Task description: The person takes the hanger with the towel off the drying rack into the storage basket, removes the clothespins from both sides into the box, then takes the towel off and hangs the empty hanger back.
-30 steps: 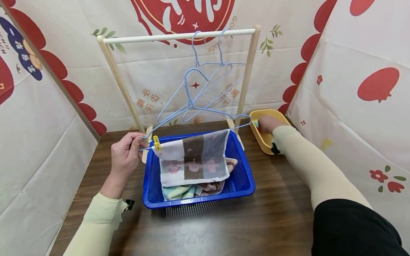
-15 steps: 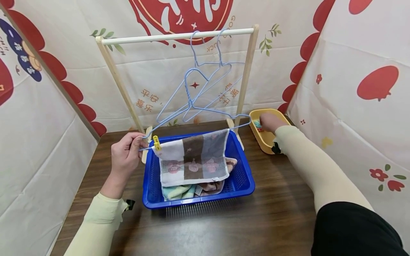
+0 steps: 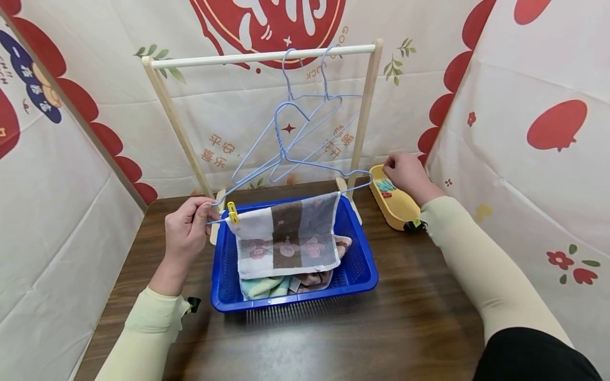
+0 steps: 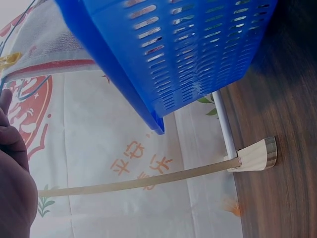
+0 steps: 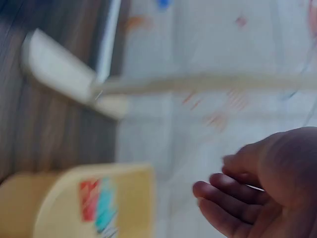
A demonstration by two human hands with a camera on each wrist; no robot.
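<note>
My left hand [image 3: 187,226] pinches the left end of a light blue wire hanger [image 3: 283,153]. Over the hanger's lower bar hangs a white, brown and grey towel [image 3: 288,238], with a yellow clothespin [image 3: 232,212] at its left top corner. To the right, my right hand [image 3: 407,173] is raised over the far edge of a yellow tray [image 3: 393,219]. Its thumb and fingers are bent close together in the right wrist view; I cannot tell whether something is between them. Teal clothespins [image 3: 385,184] and a red clothespin [image 3: 386,194] lie in the tray.
Under the towel stands a blue basket [image 3: 364,270] with folded cloths [image 3: 267,286] inside. Behind it rises a wooden rack with a white rail [image 3: 214,60]. Two more blue hangers [image 3: 326,79] hang from the rail. Printed cloth walls [image 3: 514,174] enclose the brown table [image 3: 305,344].
My right hand has risen out of the yellow tray and moved slightly back, uncovering the clothespins there. The left hand, hanger and towel stay where they were.
</note>
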